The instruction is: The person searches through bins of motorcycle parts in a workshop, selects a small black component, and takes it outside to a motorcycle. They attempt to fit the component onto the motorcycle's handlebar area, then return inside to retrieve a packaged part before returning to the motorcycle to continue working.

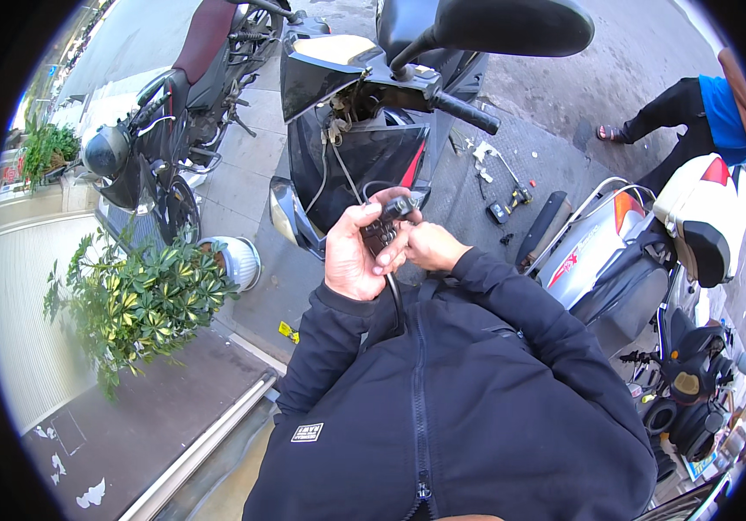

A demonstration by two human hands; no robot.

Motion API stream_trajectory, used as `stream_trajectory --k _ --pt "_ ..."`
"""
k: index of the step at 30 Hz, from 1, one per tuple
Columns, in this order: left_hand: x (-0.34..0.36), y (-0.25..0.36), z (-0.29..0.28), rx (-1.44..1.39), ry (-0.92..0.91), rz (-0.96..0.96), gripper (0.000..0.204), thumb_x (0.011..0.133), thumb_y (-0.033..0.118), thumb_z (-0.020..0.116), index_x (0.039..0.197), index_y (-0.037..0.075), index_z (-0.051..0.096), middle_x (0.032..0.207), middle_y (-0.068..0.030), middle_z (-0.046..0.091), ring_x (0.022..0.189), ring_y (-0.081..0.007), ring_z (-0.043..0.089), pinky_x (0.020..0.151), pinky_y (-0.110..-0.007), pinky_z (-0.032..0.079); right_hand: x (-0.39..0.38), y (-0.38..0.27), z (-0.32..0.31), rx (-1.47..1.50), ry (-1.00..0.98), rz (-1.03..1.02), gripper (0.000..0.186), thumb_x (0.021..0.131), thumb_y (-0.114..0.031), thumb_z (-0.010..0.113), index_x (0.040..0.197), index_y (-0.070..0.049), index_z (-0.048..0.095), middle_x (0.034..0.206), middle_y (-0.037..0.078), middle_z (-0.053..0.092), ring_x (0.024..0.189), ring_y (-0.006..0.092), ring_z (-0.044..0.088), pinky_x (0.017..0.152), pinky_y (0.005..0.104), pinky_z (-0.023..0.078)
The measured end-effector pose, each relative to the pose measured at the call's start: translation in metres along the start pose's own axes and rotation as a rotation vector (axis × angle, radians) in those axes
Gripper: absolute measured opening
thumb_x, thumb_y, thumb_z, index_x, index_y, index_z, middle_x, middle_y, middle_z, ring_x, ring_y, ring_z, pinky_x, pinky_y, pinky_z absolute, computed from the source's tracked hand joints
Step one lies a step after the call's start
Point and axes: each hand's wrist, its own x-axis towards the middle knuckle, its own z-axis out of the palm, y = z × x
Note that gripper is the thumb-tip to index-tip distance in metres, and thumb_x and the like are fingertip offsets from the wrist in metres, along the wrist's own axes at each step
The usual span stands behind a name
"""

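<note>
Both hands meet in front of my chest, around a small black part with a cable (399, 208). My left hand (353, 258) is closed round it, palm turned up, with the part lying against the fingers. My right hand (429, 247) presses in from the other side, its fingers closed on the lower portion of the same part. A black cable (397, 304) hangs from it toward my jacket. Just beyond stands a black scooter (355, 169), its front panels partly open and wires showing below the handlebar. The exact kind of part is hidden by my fingers.
A second motorcycle (184, 95) stands at the left, near a potted plant (151, 291). To the right is a silver scooter (603, 260) with a white top box (709, 213). A cordless drill (505, 208) and loose parts lie on the ground; a person (724, 117) is beyond.
</note>
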Motion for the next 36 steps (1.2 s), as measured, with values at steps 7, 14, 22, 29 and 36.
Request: stream_trajectory --k 7,14,22,29,36 --pt "0.005 0.006 0.0 -0.001 0.112 0.051 0.041 0.107 0.034 0.05 0.124 0.002 0.069 0.107 -0.0175 0.075 0.052 -0.0101 0.052 0.042 -0.023 0.039 -0.004 -0.035 -0.1 0.373 0.595 0.052 0.043 0.105 -0.026 0.072 0.137 0.0 0.06 0.115 0.012 0.072 0.104 0.0192 0.069 0.091 0.0356 0.056" --pt "0.004 -0.008 0.014 0.154 0.073 0.053 0.046 0.111 0.039 0.044 0.131 0.002 0.064 0.108 -0.0153 0.074 0.052 -0.0099 0.053 0.043 -0.023 0.038 -0.03 -0.117 -0.165 0.489 0.445 0.011 0.034 0.114 -0.025 0.057 0.091 0.0 0.064 0.078 0.0 0.064 0.074 0.0088 0.058 0.069 0.028 0.049" --pt "-0.01 -0.018 0.017 0.186 0.159 0.048 0.053 0.114 0.044 0.039 0.133 0.002 0.062 0.097 -0.011 0.068 0.051 -0.0101 0.049 0.043 -0.024 0.036 -0.023 -0.136 -0.165 0.184 0.408 -0.121 0.027 0.108 -0.02 0.064 0.091 0.001 0.063 0.072 0.02 0.062 0.064 0.0399 0.063 0.058 0.0425 0.048" --pt "-0.021 -0.023 0.01 0.06 0.179 0.103 0.039 0.115 0.038 0.036 0.123 0.007 0.058 0.097 -0.0152 0.068 0.051 -0.0104 0.05 0.043 -0.024 0.036 -0.027 -0.135 -0.155 0.274 0.343 -0.1 0.02 0.108 -0.019 0.065 0.104 0.0 0.061 0.08 0.018 0.065 0.07 0.0348 0.066 0.064 0.041 0.05" --pt "-0.029 -0.023 0.003 0.165 0.089 0.12 0.027 0.115 0.031 0.038 0.127 0.012 0.053 0.104 -0.016 0.069 0.055 -0.0083 0.052 0.044 -0.023 0.036 -0.02 -0.141 -0.17 0.199 0.393 -0.137 0.03 0.104 -0.026 0.071 0.118 -0.001 0.063 0.118 0.011 0.067 0.108 0.0218 0.064 0.1 0.0358 0.051"
